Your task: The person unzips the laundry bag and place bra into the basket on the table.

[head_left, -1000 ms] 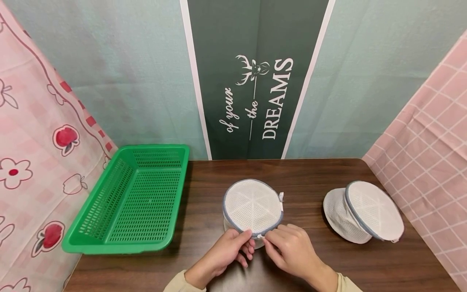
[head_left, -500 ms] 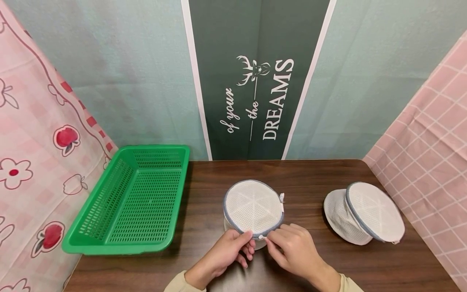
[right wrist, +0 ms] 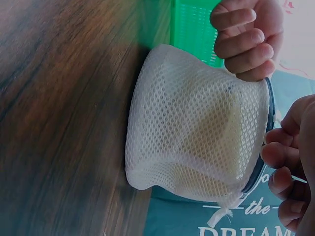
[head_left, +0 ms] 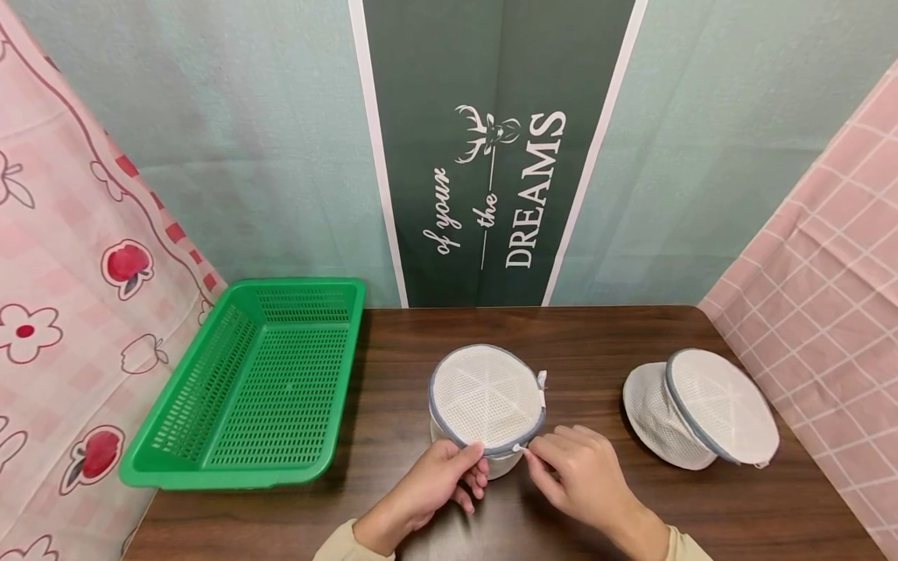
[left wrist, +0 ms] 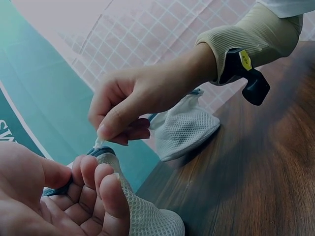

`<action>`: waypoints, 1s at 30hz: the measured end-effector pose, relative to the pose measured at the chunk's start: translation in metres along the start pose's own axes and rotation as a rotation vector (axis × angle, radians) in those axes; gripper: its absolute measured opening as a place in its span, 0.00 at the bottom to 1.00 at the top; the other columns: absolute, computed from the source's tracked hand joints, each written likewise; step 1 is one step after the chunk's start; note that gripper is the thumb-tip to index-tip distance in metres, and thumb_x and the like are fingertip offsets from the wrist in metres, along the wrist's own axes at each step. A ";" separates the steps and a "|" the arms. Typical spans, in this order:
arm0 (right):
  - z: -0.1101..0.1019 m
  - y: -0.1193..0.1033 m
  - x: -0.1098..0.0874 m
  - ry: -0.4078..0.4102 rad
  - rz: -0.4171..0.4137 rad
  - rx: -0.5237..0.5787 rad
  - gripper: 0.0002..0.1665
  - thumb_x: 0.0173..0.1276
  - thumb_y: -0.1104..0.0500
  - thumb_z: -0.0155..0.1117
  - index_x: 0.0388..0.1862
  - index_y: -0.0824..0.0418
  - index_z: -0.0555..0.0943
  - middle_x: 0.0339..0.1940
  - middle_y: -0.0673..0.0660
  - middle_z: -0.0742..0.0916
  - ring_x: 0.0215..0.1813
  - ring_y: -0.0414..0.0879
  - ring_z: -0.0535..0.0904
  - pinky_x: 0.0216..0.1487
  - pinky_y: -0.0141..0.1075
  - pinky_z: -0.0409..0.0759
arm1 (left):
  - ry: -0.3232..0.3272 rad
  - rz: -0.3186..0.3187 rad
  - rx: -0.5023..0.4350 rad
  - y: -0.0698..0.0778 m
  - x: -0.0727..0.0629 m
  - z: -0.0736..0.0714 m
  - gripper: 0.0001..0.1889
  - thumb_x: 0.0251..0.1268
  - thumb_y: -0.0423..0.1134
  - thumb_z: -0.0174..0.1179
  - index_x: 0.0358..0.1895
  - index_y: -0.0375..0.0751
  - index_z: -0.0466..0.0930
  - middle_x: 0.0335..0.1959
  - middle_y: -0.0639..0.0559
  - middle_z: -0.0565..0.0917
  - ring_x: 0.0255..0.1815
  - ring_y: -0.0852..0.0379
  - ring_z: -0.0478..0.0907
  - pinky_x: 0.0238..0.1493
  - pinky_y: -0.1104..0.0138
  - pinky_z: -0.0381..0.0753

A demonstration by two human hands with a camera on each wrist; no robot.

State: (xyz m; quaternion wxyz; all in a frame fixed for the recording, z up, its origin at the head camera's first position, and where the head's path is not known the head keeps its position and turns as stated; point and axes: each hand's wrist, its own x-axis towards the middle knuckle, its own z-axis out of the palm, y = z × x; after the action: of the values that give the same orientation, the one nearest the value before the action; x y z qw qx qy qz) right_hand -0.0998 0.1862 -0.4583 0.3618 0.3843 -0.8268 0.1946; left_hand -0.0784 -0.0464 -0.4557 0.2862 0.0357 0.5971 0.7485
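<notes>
A white mesh laundry bag [head_left: 487,393] with a grey-blue zipped rim stands upright on the table in front of me. My left hand [head_left: 445,475] pinches the near edge of that rim, thumb on top and fingers beneath. Just to its right, my right hand [head_left: 575,475] pinches the small white zipper pull [head_left: 518,448], seen also in the left wrist view between thumb and finger [left wrist: 100,142]. Through the mesh of the bag [right wrist: 187,113] in the right wrist view, something pale yellowish shows inside. A white tag [head_left: 542,389] sticks out at the bag's right side.
A second mesh laundry bag [head_left: 722,405] stands on the right of the brown wooden table [head_left: 589,335], its round top tilted over. On the left is a green plastic basket [head_left: 337,374] with nothing in it. Fabric curtains [head_left: 828,312] surround the table on three sides.
My right hand has slid a little to the right along the rim, taking the zipper pull with it. The left hand keeps its place, and the bag stays put.
</notes>
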 end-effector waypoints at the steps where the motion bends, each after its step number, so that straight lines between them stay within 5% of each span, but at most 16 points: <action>1: 0.000 0.001 0.000 0.000 0.001 0.000 0.21 0.76 0.50 0.50 0.19 0.47 0.71 0.15 0.38 0.66 0.19 0.34 0.59 0.20 0.28 0.57 | 0.000 -0.001 0.000 0.000 0.000 0.000 0.18 0.80 0.41 0.50 0.31 0.31 0.77 0.22 0.53 0.78 0.22 0.64 0.75 0.18 0.76 0.77; 30: -0.009 0.022 -0.005 0.036 0.128 -0.119 0.17 0.64 0.53 0.53 0.16 0.48 0.67 0.14 0.39 0.64 0.17 0.37 0.59 0.16 0.34 0.58 | 0.009 -0.017 0.016 0.000 0.000 -0.003 0.17 0.80 0.40 0.50 0.31 0.33 0.77 0.22 0.54 0.76 0.22 0.64 0.75 0.17 0.76 0.77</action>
State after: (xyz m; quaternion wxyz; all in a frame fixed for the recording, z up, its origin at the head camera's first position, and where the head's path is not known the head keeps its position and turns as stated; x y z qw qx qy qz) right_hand -0.1110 0.2081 -0.4574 0.3858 0.3050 -0.8531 0.1745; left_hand -0.0790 -0.0487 -0.4567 0.2893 0.0297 0.6048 0.7413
